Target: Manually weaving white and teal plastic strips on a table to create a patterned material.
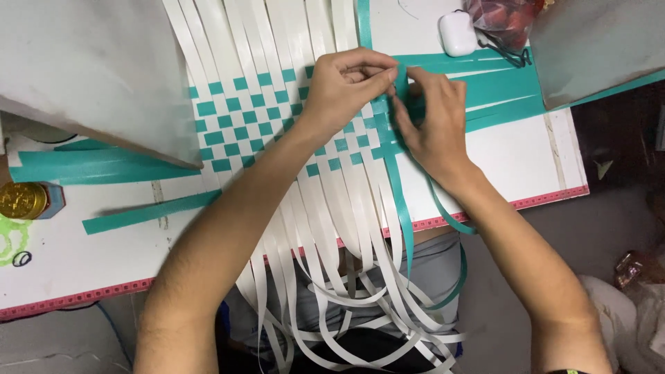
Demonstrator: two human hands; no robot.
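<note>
The fingertips of both hands were hidden where they met at the right edge of the woven mat (277, 114) on the white table (526, 166). The left hand (346, 86) pinched narrowly on a teal strip (400, 208); the right hand (433, 121) pressed on the same strip beside it. The white strips (325, 228) ran off the table edge. A bag (502, 17), cut off at the top, held something red, indistinct. A white case (458, 32) sat closed beside it.
</note>
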